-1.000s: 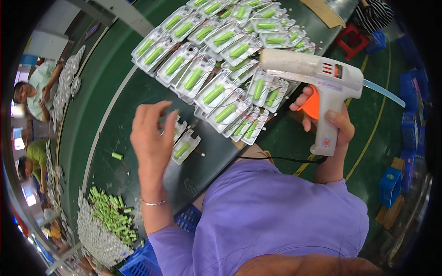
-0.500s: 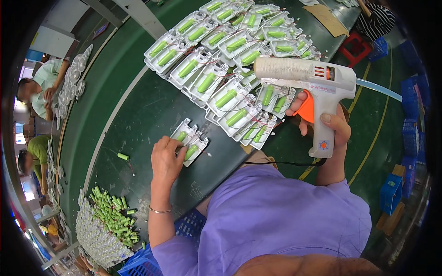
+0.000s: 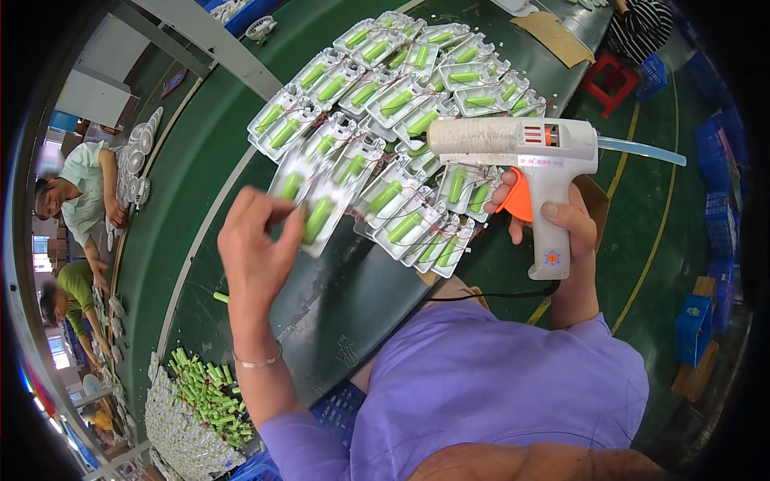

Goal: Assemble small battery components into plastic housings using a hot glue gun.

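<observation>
My left hand point(image 3: 258, 236) pinches the near end of a pair of white plastic housings point(image 3: 325, 228), smeared by motion, each with a green battery cell in it. The pair is lifted by the near left side of a stack of similar housings point(image 3: 395, 106), which also carry green cells and thin red and black wires. In my right hand point(image 3: 573, 224) is a white hot glue gun point(image 3: 553, 172) with an orange trigger. A pale glue stick point(image 3: 642, 149) sticks out of its back, and its nozzle points left over the stack.
Loose green battery cells point(image 3: 210, 393) lie heaped at the lower left beside many small white parts point(image 3: 180, 421). One cell point(image 3: 220, 297) lies apart on the dark table point(image 3: 321, 313). A red stool point(image 3: 607, 84) and blue crates point(image 3: 720, 224) stand right. Two people work at the far left.
My left hand has picked up the pair of housings from the table and carried it forward to the stack's near left side. The glue gun has shifted slightly left.
</observation>
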### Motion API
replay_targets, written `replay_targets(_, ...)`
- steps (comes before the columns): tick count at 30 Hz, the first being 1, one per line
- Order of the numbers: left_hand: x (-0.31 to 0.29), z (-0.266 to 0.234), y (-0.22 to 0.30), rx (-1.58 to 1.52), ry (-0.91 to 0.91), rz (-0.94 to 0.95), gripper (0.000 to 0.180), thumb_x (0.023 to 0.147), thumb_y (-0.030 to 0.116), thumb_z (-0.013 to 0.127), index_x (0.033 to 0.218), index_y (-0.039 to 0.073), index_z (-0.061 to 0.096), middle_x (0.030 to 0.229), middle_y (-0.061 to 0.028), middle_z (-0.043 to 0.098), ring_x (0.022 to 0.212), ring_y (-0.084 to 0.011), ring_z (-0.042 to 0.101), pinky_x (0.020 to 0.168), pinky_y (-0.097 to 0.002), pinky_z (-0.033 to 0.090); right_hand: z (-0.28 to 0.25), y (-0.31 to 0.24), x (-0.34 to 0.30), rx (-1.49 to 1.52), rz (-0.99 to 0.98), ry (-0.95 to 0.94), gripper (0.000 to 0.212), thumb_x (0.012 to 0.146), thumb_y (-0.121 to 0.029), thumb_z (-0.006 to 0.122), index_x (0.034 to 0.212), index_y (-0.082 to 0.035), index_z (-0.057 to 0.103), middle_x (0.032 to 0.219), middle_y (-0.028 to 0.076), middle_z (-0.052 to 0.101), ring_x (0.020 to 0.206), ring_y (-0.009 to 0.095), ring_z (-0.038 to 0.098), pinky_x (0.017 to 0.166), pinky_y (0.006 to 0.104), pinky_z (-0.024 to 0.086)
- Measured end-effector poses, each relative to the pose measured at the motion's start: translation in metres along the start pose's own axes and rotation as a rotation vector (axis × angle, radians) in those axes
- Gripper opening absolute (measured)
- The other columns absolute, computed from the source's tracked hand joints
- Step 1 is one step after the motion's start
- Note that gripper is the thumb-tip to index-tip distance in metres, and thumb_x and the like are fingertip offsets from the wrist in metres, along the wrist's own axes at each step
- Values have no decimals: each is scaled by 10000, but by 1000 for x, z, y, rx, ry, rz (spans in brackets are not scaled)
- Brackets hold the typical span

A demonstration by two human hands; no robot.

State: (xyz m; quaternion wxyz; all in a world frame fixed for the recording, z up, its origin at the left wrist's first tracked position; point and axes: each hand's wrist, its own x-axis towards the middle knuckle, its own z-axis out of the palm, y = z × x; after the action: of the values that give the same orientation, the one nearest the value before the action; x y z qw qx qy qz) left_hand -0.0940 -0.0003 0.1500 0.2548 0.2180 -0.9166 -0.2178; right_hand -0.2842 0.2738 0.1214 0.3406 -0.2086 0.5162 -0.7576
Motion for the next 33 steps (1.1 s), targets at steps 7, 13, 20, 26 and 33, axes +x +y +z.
replay_targets(7, 44, 38, -16, 149, -111, 46, 130, 757, 155, 707, 807, 38, 681, 768, -94, 594, 728, -276, 611, 641, -383, 477, -5, 3, -9, 33, -11, -11, 664, 713, -286, 607, 1216, 128, 477, 1038, 247, 620, 965, 320, 654, 595, 293, 561)
replay_targets(13, 8, 15, -57, 30, 44, -30, 276, 779, 256, 743, 966, 59, 696, 810, -111, 619, 735, -282, 623, 673, -380, 500, -19, 42, -20, 104, 7, -45, 794, 703, -284, 615, 1297, 166, 342, 1099, 291, 557, 940, 386, 640, 596, 284, 547)
replay_targets(20, -175, -180, -218, 667, -176, -701, 349, 808, 338, 668, 1048, 85, 686, 932, -161, 694, 895, -318, 666, 780, -399, 521, 2, 80, -11, 154, 117, -343, 728, 726, -273, 599, 1252, 170, 361, 1057, 294, 508, 865, 322, 569, 753, 303, 500)
replay_targets(26, -384, -295, -117, -63, -95, -1470, 368, 921, 374, 599, 872, 14, 656, 737, -75, 657, 661, -150, 655, 572, -283, 541, 34, 83, 6, 141, 201, -543, 730, 751, -237, 595, 1279, 178, 307, 1090, 295, 476, 1013, 382, 526, 536, 231, 559)
replay_targets(33, -596, -235, -29, -29, -46, -1954, 824, 742, 532, 753, 1308, -15, 511, 1166, -184, 617, 1031, -292, 641, 815, -427, 559, 109, 55, 13, 60, 298, -800, 725, 761, -239, 593, 1280, 176, 304, 1106, 283, 474, 1055, 381, 515, 507, 245, 577)
